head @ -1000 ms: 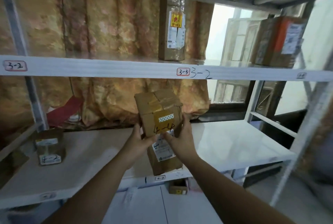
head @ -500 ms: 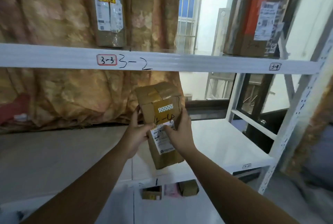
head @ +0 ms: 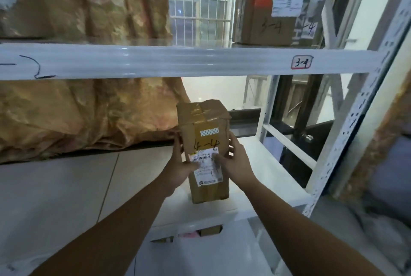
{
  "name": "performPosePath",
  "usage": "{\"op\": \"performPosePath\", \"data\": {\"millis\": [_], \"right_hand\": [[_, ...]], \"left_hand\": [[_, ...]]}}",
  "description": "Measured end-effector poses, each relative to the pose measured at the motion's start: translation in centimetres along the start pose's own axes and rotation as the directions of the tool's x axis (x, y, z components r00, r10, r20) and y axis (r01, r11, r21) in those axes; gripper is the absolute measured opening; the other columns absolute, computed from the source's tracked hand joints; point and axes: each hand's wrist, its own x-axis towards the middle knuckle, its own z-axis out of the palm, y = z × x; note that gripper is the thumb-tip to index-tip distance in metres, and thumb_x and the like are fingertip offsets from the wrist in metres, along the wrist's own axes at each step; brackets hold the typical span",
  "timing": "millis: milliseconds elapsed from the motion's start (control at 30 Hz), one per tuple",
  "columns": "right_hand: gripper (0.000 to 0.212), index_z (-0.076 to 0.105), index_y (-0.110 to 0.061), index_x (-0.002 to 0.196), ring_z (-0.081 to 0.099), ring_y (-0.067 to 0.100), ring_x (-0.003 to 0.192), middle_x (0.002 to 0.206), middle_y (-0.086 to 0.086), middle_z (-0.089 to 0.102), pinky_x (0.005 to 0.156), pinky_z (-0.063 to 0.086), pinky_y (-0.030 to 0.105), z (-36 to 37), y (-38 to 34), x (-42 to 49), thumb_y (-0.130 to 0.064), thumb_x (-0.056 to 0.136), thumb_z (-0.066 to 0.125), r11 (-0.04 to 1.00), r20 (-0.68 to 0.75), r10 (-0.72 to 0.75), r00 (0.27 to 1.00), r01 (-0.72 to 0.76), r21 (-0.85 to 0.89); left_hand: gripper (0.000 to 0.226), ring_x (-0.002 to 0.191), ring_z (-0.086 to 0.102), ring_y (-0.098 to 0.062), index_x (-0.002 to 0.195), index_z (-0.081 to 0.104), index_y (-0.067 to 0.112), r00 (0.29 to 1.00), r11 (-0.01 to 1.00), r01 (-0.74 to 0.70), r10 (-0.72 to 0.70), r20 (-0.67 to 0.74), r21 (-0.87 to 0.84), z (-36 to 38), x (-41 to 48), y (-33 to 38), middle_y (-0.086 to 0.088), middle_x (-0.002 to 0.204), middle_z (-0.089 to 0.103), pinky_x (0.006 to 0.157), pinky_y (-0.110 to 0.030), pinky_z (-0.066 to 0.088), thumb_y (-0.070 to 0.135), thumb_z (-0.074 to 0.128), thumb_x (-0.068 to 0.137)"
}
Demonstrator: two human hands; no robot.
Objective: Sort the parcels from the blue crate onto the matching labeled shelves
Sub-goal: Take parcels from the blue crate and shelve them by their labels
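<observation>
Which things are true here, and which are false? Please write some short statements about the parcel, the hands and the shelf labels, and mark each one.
1. The parcel bears the handwritten mark 4-4. True.
2. Only one hand holds the parcel. False: the left hand and the right hand both grip it, one on each side.
3. The red-framed label on the upper shelf beam reads 3-4. True.
4. The brown box above that beam is marked 2-1. False: it is marked 3-4.
5. The parcel is held upright, with its taped end on top. True.
</observation>
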Motion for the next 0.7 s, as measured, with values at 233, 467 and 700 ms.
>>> {"op": "performPosePath", "data": {"millis": [233, 467, 700], "right_hand": [[0.070, 0.033, -0.023, 0.138, 0.054, 0.017, 0.119, 0.121, -0.015, 0.050, 0.091, 0.053, 0.030, -3.4, 5.5, 1.7, -0.012, 0.083, 0.074, 0.976, 0.064, 0.216, 0.974, -0.214, -0.027], [0.077, 0.017, -0.026, 0.148, 0.050, 0.019, 0.126, 0.139, -0.010, 0.047, 0.100, 0.048, 0.035, -2.9, 10.3, 2.2, -0.029, 0.089, 0.067, 0.926, 0.092, 0.356, 0.930, -0.338, -0.167], [0.068, 0.030, -0.028, 0.142, 0.050, 0.021, 0.127, 0.139, -0.007, 0.049, 0.103, 0.048, 0.041, -4.3, 12.6, 4.8, -0.052, 0.086, 0.060, 0.922, 0.064, 0.365, 0.929, -0.351, -0.162]], "left_hand": [[0.071, 0.125, 0.050, -0.020, 0.137, 0.031, 0.038, 0.982, 1.000, -0.009, 0.007, 0.191, 0.011, 2.7, 4.3, -3.7, 0.022, 0.126, 0.049, 0.093, -0.038, 0.053, -0.007, 0.058, 0.088], [0.092, 0.132, 0.045, -0.028, 0.149, 0.004, 0.041, 0.979, 0.953, 0.177, -0.197, 0.056, 0.245, 4.7, 7.4, -9.7, 0.002, 0.149, 0.041, 0.104, -0.048, 0.044, 0.014, 0.066, 0.088], [0.073, 0.133, 0.043, -0.027, 0.134, 0.020, 0.045, 0.979, 0.967, 0.171, -0.189, 0.082, 0.188, 7.0, 10.6, -11.2, 0.007, 0.141, 0.043, 0.107, -0.047, 0.040, 0.000, 0.057, 0.091]]}}
